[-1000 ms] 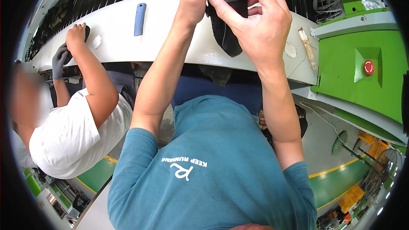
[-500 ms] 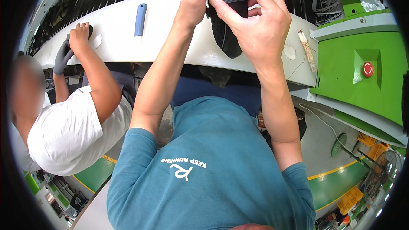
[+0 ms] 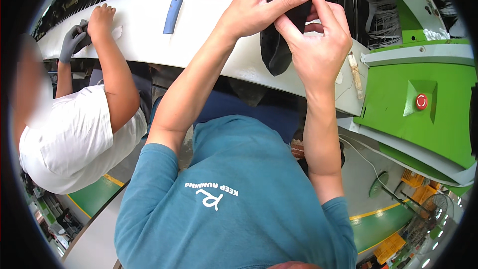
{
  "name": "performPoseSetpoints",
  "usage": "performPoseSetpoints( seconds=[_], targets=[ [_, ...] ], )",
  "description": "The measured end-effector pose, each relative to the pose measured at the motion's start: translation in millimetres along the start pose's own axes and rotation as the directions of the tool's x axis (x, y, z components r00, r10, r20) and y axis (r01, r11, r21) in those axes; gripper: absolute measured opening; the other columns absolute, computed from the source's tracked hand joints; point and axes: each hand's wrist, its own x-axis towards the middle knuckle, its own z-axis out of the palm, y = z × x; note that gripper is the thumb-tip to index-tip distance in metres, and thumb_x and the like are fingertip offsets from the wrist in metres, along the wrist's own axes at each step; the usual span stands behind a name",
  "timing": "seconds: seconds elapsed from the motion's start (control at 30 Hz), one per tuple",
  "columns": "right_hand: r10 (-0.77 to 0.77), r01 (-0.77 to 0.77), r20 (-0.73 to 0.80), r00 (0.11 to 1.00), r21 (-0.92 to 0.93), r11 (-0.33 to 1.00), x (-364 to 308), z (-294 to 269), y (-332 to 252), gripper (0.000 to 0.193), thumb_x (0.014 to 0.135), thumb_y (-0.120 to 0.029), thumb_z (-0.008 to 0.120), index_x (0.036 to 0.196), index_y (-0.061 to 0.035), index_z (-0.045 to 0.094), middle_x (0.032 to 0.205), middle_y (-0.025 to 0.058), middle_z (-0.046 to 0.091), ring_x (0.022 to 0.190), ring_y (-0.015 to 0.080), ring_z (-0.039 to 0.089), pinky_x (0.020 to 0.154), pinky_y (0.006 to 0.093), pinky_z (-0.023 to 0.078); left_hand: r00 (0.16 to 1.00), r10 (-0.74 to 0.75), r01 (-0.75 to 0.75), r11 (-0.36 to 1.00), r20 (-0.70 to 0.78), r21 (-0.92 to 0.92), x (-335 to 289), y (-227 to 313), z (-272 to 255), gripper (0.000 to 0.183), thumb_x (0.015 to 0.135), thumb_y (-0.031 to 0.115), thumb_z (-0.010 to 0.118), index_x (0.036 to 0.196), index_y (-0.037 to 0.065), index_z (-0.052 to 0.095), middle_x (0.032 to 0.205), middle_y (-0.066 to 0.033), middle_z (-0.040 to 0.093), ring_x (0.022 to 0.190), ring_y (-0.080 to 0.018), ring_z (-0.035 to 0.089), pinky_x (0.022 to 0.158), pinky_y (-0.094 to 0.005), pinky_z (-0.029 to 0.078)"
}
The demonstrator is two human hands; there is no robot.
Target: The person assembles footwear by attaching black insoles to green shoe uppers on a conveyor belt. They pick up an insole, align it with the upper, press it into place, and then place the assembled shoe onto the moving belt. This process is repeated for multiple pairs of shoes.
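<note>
Over the far side of the white table I hold a black shoe with both hands. Its narrow rounded end points down toward me, and small holes dot its dark surface. My left hand is closed on the shoe's left side, the thumb stretched across it to the right. On the other side my right hand pinches the shoe's edge, thumb and fingertips close to my left thumb. The upper end of the shoe runs out of the picture. Whether anything small sits between my right fingertips cannot be seen.
On the white table lies a blue handle-shaped tool. A wrapped stick lies by the right edge, beside a green machine with a red button. At left, a co-worker handles a dark item. Dark slats line the far side.
My left hand has moved right and laid its thumb across the shoe. The shoe has turned and shifted slightly right with both hands. The co-worker's bare hand has lifted off the dark item.
</note>
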Motion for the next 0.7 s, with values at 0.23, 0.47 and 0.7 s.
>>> performPoseSetpoints(
  seconds=[0.23,0.47,0.7],
  targets=[
    [-0.003,0.002,0.036,0.999,0.015,1.000,-0.4,-4.0,-7.9,0.063,0.070,-0.012,0.101,0.127,0.0013,0.080,0.101,0.0070,0.070,0.083,0.0161,0.069,0.067,0.0300,0.060,0.996,0.082,-0.081,0.996,-0.030,0.036,-4.0,-0.9,-2.0,0.060,0.106,0.035,0.075,0.147,-0.002,0.051,0.126,-0.0205,0.058,0.118,-0.0296,0.059,0.108,-0.0418,0.047],
    [-0.112,0.112,0.017,0.994,-0.002,0.994,-16.0,0.3,-24.0,0.065,0.064,-0.013,0.100,0.125,-0.0046,0.078,0.101,0.0084,0.068,0.087,0.0285,0.070,0.073,0.0415,0.059,0.995,0.048,-0.060,0.986,-0.082,-0.153,-32.7,15.6,-8.4,0.052,0.101,0.030,0.070,0.144,0.006,0.053,0.112,-0.0088,0.063,0.100,-0.0154,0.061,0.090,-0.0306,0.050],
    [-0.222,0.220,0.139,0.965,0.035,0.975,-13.8,-14.5,-40.9,0.076,0.061,-0.012,0.098,0.134,-0.0050,0.078,0.100,0.0064,0.068,0.089,0.0266,0.069,0.071,0.0398,0.059,0.983,0.113,-0.136,0.977,-0.142,-0.166,-57.4,15.6,-16.1,0.070,0.098,0.044,0.073,0.146,0.001,0.047,0.125,-0.0160,0.057,0.112,-0.0219,0.060,0.101,-0.0379,0.050]
  ],
)
